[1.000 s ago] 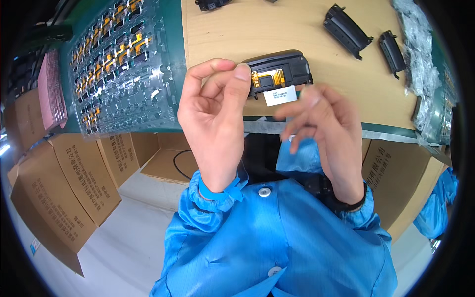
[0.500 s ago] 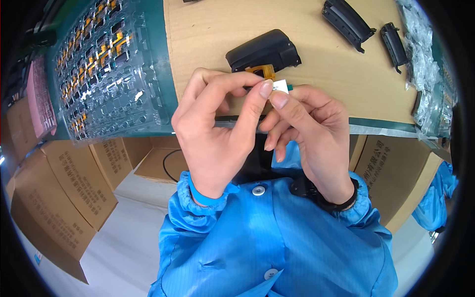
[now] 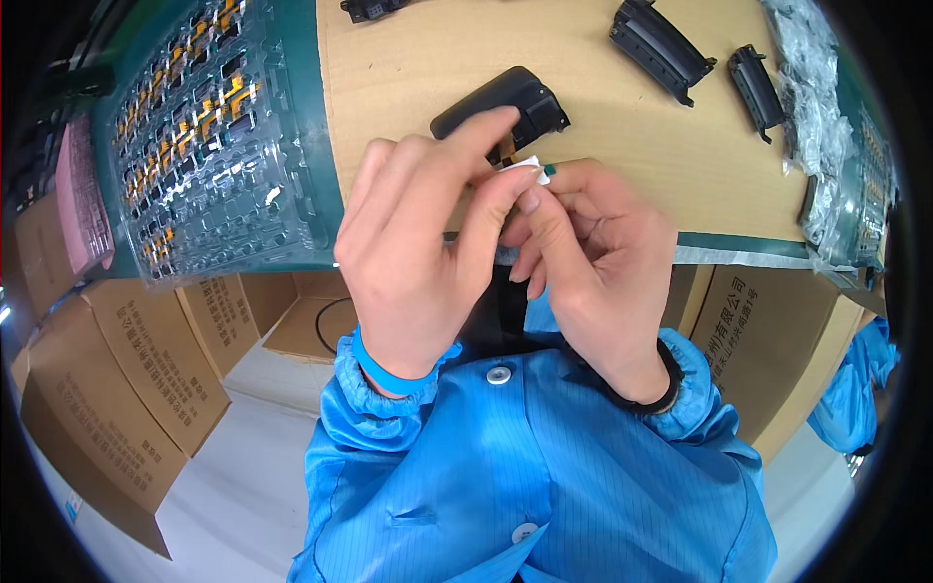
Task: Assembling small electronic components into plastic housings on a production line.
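Above the table's front edge my left hand [image 3: 413, 243] and my right hand [image 3: 607, 262] meet at a small white piece with a green tab [image 3: 543, 176]. My right thumb and index finger pinch it from the right. The left thumb presses on its other side, and the left index finger reaches out past it. Just behind the fingertips shows an orange flex cable [image 3: 506, 148], partly hidden by the left hand. Whether it joins the white piece, I cannot tell. A black curved plastic housing [image 3: 496, 102] lies right behind the hands, touching or close to the left index finger.
A clear blister tray [image 3: 204, 146] with several orange flex parts lies at the left. More black housings [image 3: 661, 51] [image 3: 756, 89] rest at the back right, beside clear plastic packaging [image 3: 812, 126]. Cardboard boxes [image 3: 126, 389] stand below the table's edge.
My left index finger has lifted and stretched forward from the white piece toward the black housing. The white piece has tilted, so less of its face shows. The view has shifted slightly.
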Demonstrator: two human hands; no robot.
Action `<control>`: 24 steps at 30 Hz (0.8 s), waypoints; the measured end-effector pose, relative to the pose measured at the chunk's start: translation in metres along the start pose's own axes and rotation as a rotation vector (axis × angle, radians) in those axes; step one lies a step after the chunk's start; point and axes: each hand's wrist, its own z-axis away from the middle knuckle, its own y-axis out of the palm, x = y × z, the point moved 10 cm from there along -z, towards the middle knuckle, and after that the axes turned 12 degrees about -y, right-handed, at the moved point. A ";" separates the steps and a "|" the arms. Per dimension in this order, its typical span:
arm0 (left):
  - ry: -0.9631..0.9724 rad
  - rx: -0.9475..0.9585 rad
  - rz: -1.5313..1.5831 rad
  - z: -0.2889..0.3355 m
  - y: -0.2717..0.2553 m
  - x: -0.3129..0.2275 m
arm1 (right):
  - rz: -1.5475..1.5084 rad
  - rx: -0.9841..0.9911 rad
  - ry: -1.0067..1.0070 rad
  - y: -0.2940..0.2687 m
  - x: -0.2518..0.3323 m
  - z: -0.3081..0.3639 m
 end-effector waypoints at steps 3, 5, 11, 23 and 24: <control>0.174 -0.038 -0.090 0.001 0.000 -0.012 | 0.118 0.002 -0.089 0.000 0.006 0.001; 0.203 -0.063 -0.092 0.003 -0.001 -0.013 | 0.140 -0.013 -0.114 -0.001 0.009 0.000; 0.297 -0.148 -0.171 0.011 -0.006 -0.020 | 0.057 0.023 -0.006 0.005 0.004 0.004; 0.088 -0.394 -0.453 0.027 -0.052 0.009 | -0.091 0.048 0.222 0.009 -0.009 0.002; -0.065 -0.375 -0.498 0.024 -0.055 0.027 | -0.103 0.016 0.218 0.006 -0.010 0.002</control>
